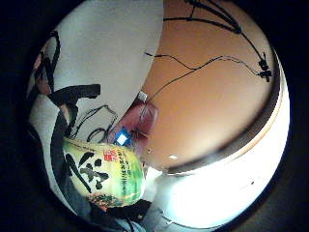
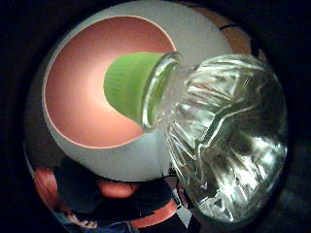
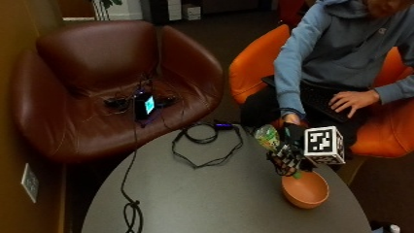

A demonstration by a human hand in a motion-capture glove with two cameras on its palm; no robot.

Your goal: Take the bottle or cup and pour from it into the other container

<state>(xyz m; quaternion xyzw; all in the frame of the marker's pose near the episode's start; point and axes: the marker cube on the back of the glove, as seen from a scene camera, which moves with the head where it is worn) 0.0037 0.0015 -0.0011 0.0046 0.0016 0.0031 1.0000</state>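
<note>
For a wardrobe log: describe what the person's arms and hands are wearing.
The right hand wears a black glove with dark straps across it. That arm is in a long grey-blue hooded sweatshirt sleeve reaching down to the wrist. The other hand is bare, with the same grey-blue sleeve ending in a cuff at its wrist.

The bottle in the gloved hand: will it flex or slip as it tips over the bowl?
The bottle has thin, ribbed clear walls, so it probably flexes under a squeeze. It looks nearly empty, likely light. Its green cap appears still on over the bowl, so nothing should pour.
</note>
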